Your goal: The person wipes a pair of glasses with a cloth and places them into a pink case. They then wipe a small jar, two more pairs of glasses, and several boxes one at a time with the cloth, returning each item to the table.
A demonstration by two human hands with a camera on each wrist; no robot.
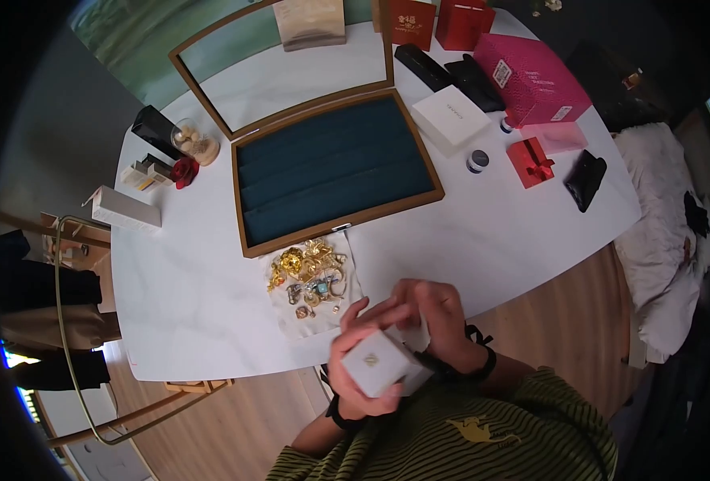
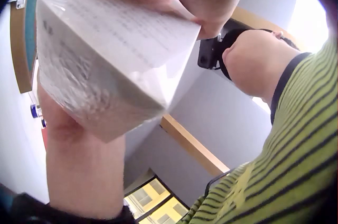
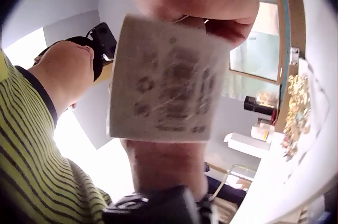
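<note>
My left hand (image 1: 359,381) grips a small white box (image 1: 375,361) with a gold mark on its face. Clear plastic wrap (image 2: 79,81), crinkled and shiny, covers the box. On the end facing the right wrist camera, blurred printing shows. Fingers curled, my right hand (image 1: 439,321) pinches at the wrap along the box's far edge; the fingertips are partly hidden. Just beyond both hands, gold and silver jewellery (image 1: 311,276) lies heaped on a white cloth (image 1: 299,325). Behind it stands a wooden display case (image 1: 238,188), its glass lid raised, showing dark teal lining.
To the case's right are a white box (image 1: 451,119), a round jar (image 1: 477,161), a red gift box (image 1: 530,163), a black pouch (image 1: 585,180) and a pink box (image 1: 531,76). Left of it stand a glass dome (image 1: 194,142) and a white carton (image 1: 124,208). The white table (image 1: 186,305) curves in front.
</note>
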